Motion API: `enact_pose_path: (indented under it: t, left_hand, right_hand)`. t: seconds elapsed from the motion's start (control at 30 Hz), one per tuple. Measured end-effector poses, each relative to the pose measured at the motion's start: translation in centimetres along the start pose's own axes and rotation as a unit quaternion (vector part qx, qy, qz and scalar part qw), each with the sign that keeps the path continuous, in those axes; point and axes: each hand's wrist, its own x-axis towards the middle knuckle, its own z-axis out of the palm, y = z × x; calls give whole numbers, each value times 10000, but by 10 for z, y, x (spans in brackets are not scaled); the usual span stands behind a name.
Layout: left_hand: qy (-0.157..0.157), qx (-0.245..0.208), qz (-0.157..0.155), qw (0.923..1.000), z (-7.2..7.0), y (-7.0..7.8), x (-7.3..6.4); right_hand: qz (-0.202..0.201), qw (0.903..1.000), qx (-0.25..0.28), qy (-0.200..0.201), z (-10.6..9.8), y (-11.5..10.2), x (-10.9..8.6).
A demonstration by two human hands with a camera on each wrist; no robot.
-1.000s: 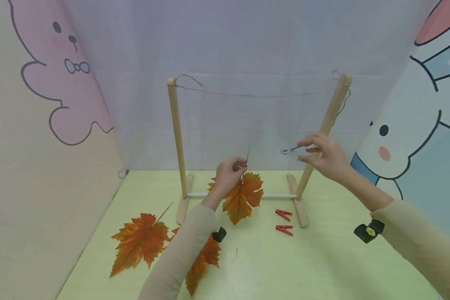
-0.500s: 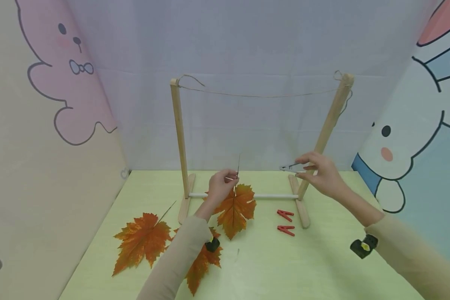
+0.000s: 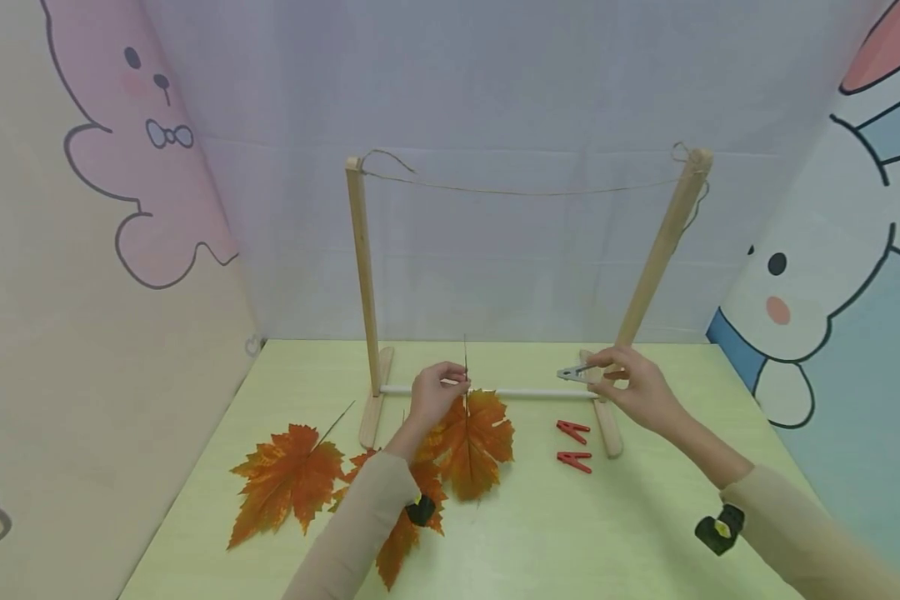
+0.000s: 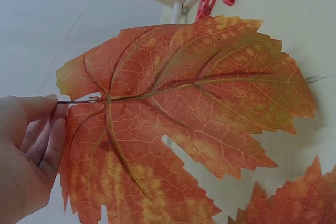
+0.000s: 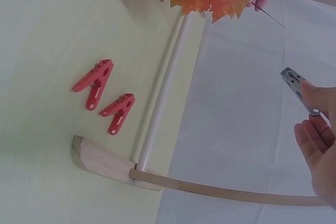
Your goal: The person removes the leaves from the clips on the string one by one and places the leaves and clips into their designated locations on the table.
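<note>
My left hand [image 3: 438, 393] pinches the thin dark stem of an orange-red artificial maple leaf [image 3: 474, 446] between thumb and fingers. The blade hangs below the hand, and in the left wrist view the leaf [image 4: 157, 103] spreads wide with its veins showing. Off to the right, my right hand [image 3: 637, 387] grips a grey clothespin [image 3: 572, 373] by its handle end, its tip pointing left. The same clothespin [image 5: 298, 90] shows between thumb and fingers in the right wrist view. Two more maple leaves lie on the table, one at the left [image 3: 288, 479] and one partly hidden by my left sleeve [image 3: 401, 542].
A wooden frame with two posts [image 3: 363, 275] stands at the back, a sagging twine [image 3: 525, 193] strung between their tops. A white rod [image 3: 540, 392] joins its feet. Two red clothespins [image 3: 573, 431] lie on the pale yellow table [image 3: 570, 542] near the right foot.
Both hands have come down, the left with the leaf and the right with the grey clothespin. The left hand has also shifted slightly left, and the held leaf now overlaps one on the table.
</note>
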Motion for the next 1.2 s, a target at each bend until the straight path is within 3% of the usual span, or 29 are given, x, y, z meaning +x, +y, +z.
enact_pose_path:
  t: [0.3,0.57,0.7,0.87,1.07,1.2]
  left_hand:
    - [29,-415,-387,9984,0,-9,-12]
    - [275,-457,-730,9959,5,-18,-17]
    - [370,-708,-870,9930,7,-21,-21]
    - [494,-1397,-1139,9824,10,-23,-24]
    - [703,-1660,-1506,9720,10,-27,-30]
    - [968,-2047,-1768,9579,10,-35,-34]
  right_hand:
    - [248,9993,286,12,19,10,-25]
    - [338,9990,307,35,22,-9,-36]
    - [410,9987,298,37,27,3,-42]
    - [603,9978,277,-73,35,26,-50]
    - [602,9977,314,-22,40,32,-57]
    - [633,9976,265,-10,45,34,-62]
